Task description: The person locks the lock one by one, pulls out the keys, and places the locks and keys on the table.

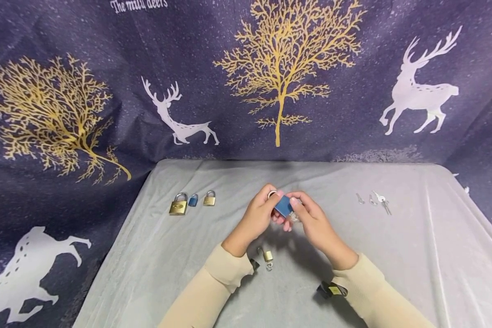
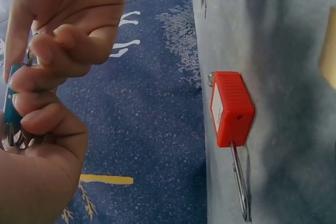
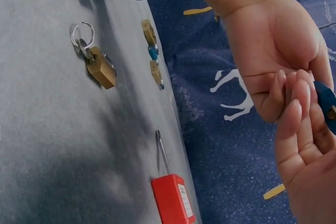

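Both hands are raised together over the middle of the table around a blue padlock (image 1: 284, 206). My left hand (image 1: 259, 213) grips it by the body and shackle end, thumb along its upper face. At the opposite end my right hand (image 1: 313, 221) pinches a key, with silvery keys (image 1: 294, 216) hanging below the thumb. Curled fingers cover much of the padlock in both wrist views. Beneath the hands lies a red padlock (image 2: 232, 109), which they hide in the head view. A small brass padlock (image 1: 268, 255) with a ring lies nearer the body.
At the table's left stand a large brass padlock (image 1: 178, 206), a small blue padlock (image 1: 193, 200) and a smaller brass padlock (image 1: 209, 199) in a row. Several loose keys (image 1: 381, 200) lie at the right. A grey cloth (image 1: 147, 282) covers the table; a patterned curtain hangs behind.
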{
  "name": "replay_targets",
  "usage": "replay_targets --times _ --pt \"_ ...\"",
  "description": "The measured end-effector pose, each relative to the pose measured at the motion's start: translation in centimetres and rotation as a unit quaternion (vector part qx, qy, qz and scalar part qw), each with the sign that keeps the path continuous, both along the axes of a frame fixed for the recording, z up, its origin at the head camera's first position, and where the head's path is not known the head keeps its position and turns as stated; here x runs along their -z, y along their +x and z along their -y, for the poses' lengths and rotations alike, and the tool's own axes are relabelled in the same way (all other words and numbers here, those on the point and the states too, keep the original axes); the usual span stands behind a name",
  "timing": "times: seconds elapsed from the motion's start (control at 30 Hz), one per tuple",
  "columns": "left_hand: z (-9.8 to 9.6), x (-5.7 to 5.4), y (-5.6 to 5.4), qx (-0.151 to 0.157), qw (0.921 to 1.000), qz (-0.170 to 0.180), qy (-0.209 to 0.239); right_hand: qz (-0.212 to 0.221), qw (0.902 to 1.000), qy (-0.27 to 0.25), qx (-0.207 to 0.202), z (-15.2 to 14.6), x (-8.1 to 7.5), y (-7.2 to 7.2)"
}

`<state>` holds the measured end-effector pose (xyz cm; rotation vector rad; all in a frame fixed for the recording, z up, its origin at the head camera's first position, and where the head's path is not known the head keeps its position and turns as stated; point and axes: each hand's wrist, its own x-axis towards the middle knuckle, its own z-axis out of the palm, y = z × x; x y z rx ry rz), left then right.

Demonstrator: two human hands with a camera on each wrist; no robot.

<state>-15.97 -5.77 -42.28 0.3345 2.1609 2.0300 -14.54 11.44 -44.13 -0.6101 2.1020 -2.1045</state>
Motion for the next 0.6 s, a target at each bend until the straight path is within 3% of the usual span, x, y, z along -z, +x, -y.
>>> replay_targets --times 0.2,0.33,0.6 --pt "0.33 -0.17 -0.41 -0.028 0.9984 0.021 0.046 0.001 0.9999 -0.007 0.015 -0.06 -0.25 0.12" --pt "0.46 -0.46 -0.48 -0.044 0.9959 0.033 0.071 0.001 0.9988 -0.043 0.023 0.09 -0.28 0.17" --pt "0.47 -0.22 -0.51 -0.043 0.9965 0.023 0.068 -0.023 0.9965 -0.079 0.010 0.38 0.18 0.14"
